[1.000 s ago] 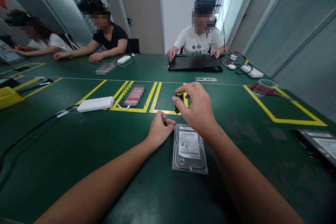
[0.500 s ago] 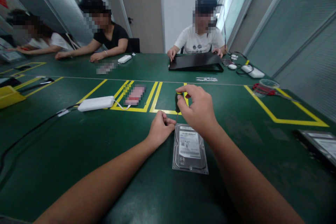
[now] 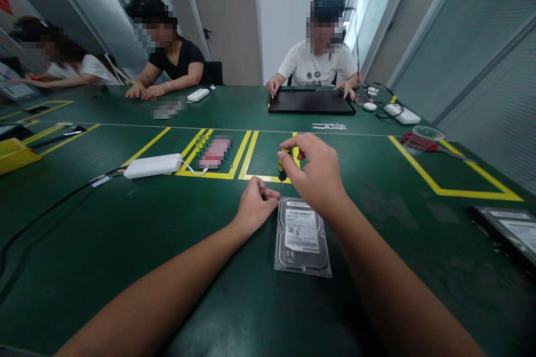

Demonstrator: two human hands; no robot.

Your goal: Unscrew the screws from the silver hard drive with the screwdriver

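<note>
A hard drive (image 3: 301,242) lies flat on the green table in front of me, its silver lid and white label facing up. My right hand (image 3: 316,167) grips a black and yellow screwdriver (image 3: 283,169) by the handle. The tool stands nearly upright, with its thin shaft pointing down at the drive's far left corner. At that same corner are the fingertips of my left hand (image 3: 258,203), pinched together beside the screwdriver tip. Whatever they pinch, if anything, is too small or hidden to make out.
Another hard drive (image 3: 508,231) lies at the right. A white power strip (image 3: 153,165) with a black cable and a blurred pink phone (image 3: 215,153) lie at the left. Yellow tape marks the table. Across it, a person handles a dark flat panel (image 3: 312,101); others sit left.
The screwdriver handle has turned in my right hand, showing more yellow. My left hand stays in place. Across the table, the person's tilted dark panel now lies flat.
</note>
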